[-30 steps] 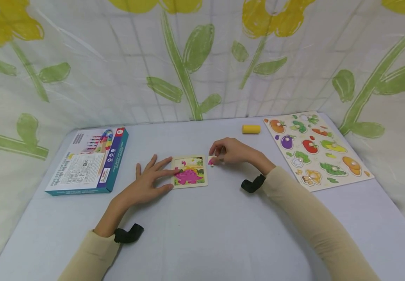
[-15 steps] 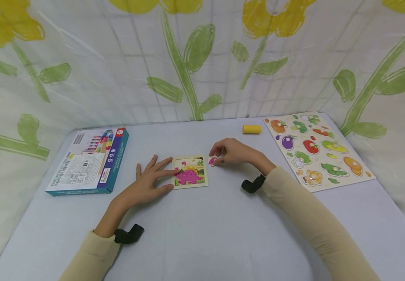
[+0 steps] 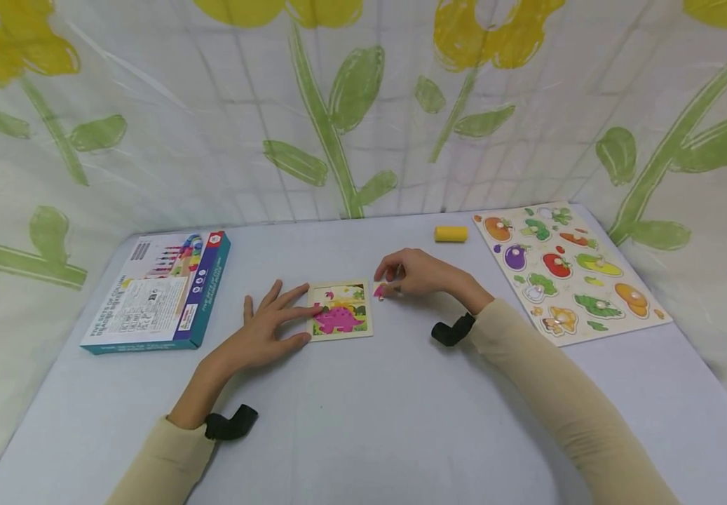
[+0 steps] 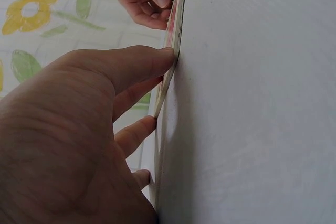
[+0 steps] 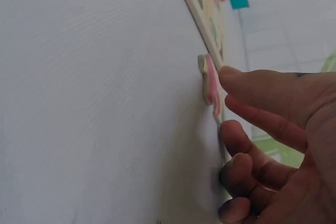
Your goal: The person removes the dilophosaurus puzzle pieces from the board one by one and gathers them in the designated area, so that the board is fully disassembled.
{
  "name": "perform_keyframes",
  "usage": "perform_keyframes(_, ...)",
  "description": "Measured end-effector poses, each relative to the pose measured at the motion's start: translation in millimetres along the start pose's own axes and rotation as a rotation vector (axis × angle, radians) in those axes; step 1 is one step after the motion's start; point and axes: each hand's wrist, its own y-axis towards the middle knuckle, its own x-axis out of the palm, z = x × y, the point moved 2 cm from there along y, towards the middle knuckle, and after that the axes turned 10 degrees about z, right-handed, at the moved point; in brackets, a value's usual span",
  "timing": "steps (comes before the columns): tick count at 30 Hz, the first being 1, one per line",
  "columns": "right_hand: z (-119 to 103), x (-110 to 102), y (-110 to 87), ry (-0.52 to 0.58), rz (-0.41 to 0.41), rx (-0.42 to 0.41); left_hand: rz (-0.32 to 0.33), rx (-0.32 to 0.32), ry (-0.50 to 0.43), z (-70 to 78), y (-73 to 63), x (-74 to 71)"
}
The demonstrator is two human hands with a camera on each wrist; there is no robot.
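A small square wooden jigsaw puzzle (image 3: pixel 341 320) with a pink dinosaur lies at the middle of the table. My left hand (image 3: pixel 261 338) rests on its left side, fingers spread and fairly straight; in the left wrist view the thumb (image 4: pixel 152 62) touches the puzzle's edge. Just right of the frame, a loose pink and white puzzle piece (image 3: pixel 378 290) lies close to the tabletop. My right hand (image 3: pixel 425 272) pinches it between thumb and index finger. In the right wrist view the piece (image 5: pixel 211 83) sits by the thumb tip, near the puzzle's corner; the fingers partly hide it.
A flat toy box (image 3: pixel 155 291) lies on the left. On the right is a vegetable peg puzzle board (image 3: pixel 568 280), behind the right forearm. A yellow cylinder (image 3: pixel 451 233) lies near the back edge. A flower-printed curtain (image 3: pixel 224 140) hangs behind the table.
The loose puzzle piece turns slightly in my right fingers, one way and then back, staying in about the same place. My left hand keeps still on the puzzle.
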Motion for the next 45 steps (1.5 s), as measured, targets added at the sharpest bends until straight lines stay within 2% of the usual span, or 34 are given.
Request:
perform_keyframes(8,-15.9,3.1,10.4,0.025,-0.003,-0.024,0.002,-0.004,0.005,1.0,-0.4,-0.1)
perform_keyframes(13,-30.8,14.2,20.4,0.053,-0.042,-0.060,0.003,-0.004,0.011,2.6,0.0,-1.0)
perform_keyframes(24,-60.6,33.3,35.6,-0.038,-0.118,-0.097,0.001,-0.008,0.019,3.8,1.4,-1.1)
perform_keyframes(34,-63.5,40.9,39.5,-0.113,-0.167,-0.099,0.007,0.004,0.014,3.4,0.5,-2.6)
perform_keyframes(45,-65.3,41.0,38.1,-0.123,-0.174,-0.104,0.007,-0.004,0.016,2.7,0.5,-1.7)
